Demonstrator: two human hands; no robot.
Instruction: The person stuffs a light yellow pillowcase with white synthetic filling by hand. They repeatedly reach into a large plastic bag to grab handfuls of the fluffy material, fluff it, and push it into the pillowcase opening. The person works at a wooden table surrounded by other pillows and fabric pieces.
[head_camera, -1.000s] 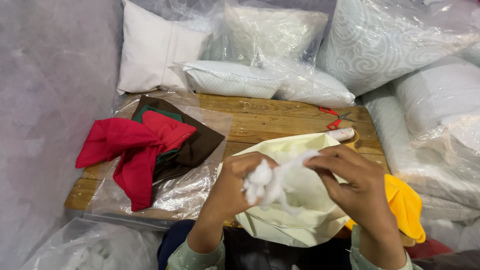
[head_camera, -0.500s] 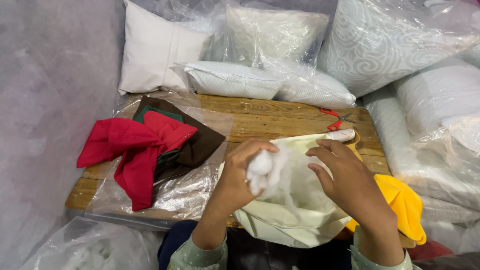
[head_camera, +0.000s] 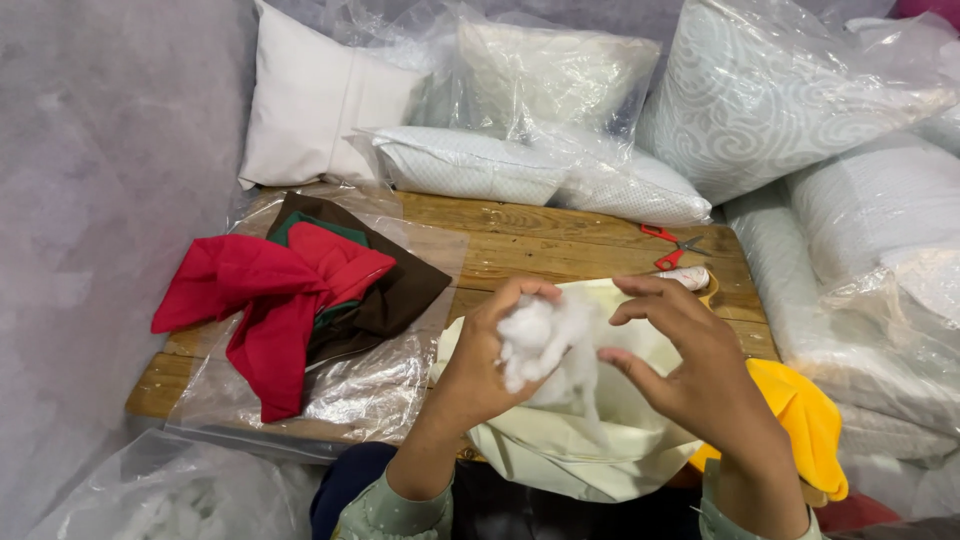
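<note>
Wooden planks, pale brown and knotty, make up the low surface (head_camera: 560, 245) that carries everything here. Above its near edge the left hand (head_camera: 487, 368) holds a soft white tuft of fibre stuffing (head_camera: 540, 335), its fingers (head_camera: 520, 292) curled shut around the clump. The right hand (head_camera: 692, 365) is just beside it, fingers (head_camera: 640, 290) loosely spread and bent, gripping nothing firmly; thin wisps of the stuffing trail between the two hands. Directly beneath the fingers lies a cream fabric cushion cover (head_camera: 580, 445), draped over the surface's front edge. To the right of the fingers, partly under the right wrist, sits a bright yellow cloth (head_camera: 805, 420). Beyond the fingers, toward the far side, are small red-handled scissors (head_camera: 672, 245). Well to the left of the fingers, a crumpled red cloth (head_camera: 265, 300) rests on dark brown and green fabric (head_camera: 395, 295), all on a sheet of clear plastic (head_camera: 350, 395). Behind the surface, white cushions in clear plastic bags (head_camera: 540, 110) are stacked, with a plain white cushion (head_camera: 310, 105) leaning at the far left of the pile. More bagged pillows (head_camera: 870, 230) crowd the right side. A grey felt-like wall (head_camera: 100, 200) fills the left.
</note>
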